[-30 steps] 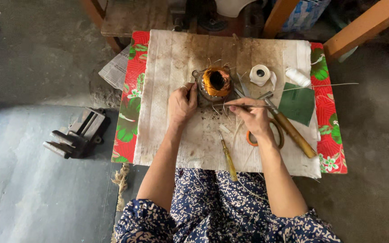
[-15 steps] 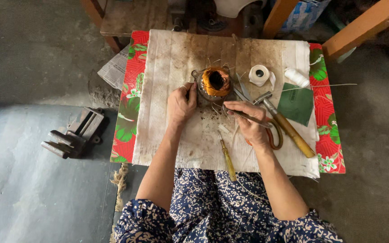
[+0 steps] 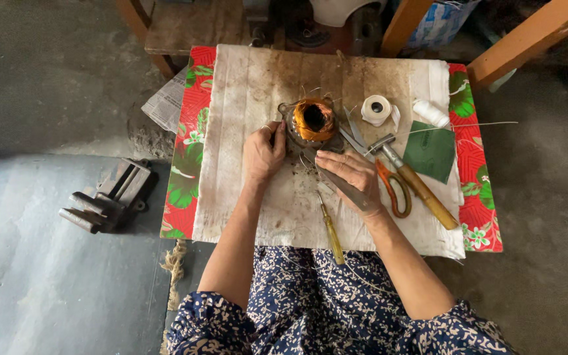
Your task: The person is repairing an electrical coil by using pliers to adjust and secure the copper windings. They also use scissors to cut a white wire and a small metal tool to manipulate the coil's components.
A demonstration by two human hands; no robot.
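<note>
Where left hand (image 3: 262, 152) rests: coil (image 3: 313, 119) beside.

- The floor (image 3: 47, 85) is bare grey concrete, rough and dusty, paler and smoother at the lower left.
- A low bench (image 3: 200, 131) stands in the middle, spread with a red floral cloth (image 3: 185, 190) and, over that, a stained whitish sheet (image 3: 244, 85) (brown marks run along its far edge).
- A metal bench vise (image 3: 110, 197) sits on the floor, well apart from the bench's left edge.
- Folded newspaper (image 3: 165, 108) pokes out under the bench's far left corner.
- Beyond the far edge stands a small wooden stool (image 3: 185, 29); orange-painted wooden beams (image 3: 527, 43) slant in at the upper right.
- Soft daylight, even, with faint shadows.
</note>
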